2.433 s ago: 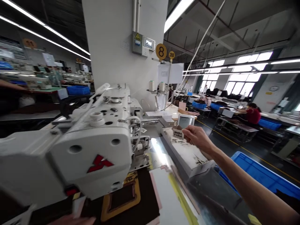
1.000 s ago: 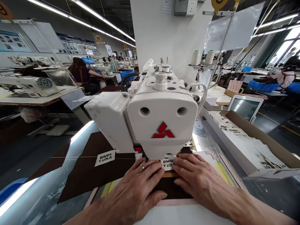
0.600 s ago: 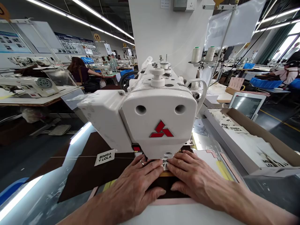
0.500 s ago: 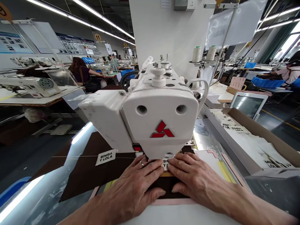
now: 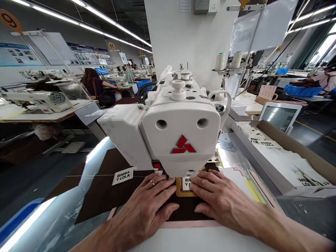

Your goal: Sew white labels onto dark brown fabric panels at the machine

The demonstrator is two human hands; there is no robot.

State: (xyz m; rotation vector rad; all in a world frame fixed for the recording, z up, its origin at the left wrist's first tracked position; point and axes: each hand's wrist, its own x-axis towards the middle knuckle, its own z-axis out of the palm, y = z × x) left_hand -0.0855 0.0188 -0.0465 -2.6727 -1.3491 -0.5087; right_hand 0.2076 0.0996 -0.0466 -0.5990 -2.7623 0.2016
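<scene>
Under the white sewing machine head (image 5: 182, 129), a white label (image 5: 186, 183) printed in black lies inside a yellow-brown frame (image 5: 181, 193) on dark brown fabric (image 5: 183, 208). My left hand (image 5: 154, 199) rests flat on the left side, fingers stretched forward and thumb apart, a ring on one finger. On the right, my right hand (image 5: 220, 196) lies flat, its fingertips touching the label's right edge and covering part of it. A second label (image 5: 123, 176) sits on the brown fabric to the left. The needle area is mostly hidden behind the machine head.
A long cardboard box (image 5: 286, 164) holding many labels stands at the right, with a grey-screened panel (image 5: 280, 115) behind it. Thread cones (image 5: 220, 62) stand at the back. A person (image 5: 94, 85) sits at another machine on the left; a blue bin edge (image 5: 19, 217) shows lower left.
My left hand has slid left, away from the label, uncovering more of the label and its frame. My right hand stays almost in place. The view has shifted slightly.
</scene>
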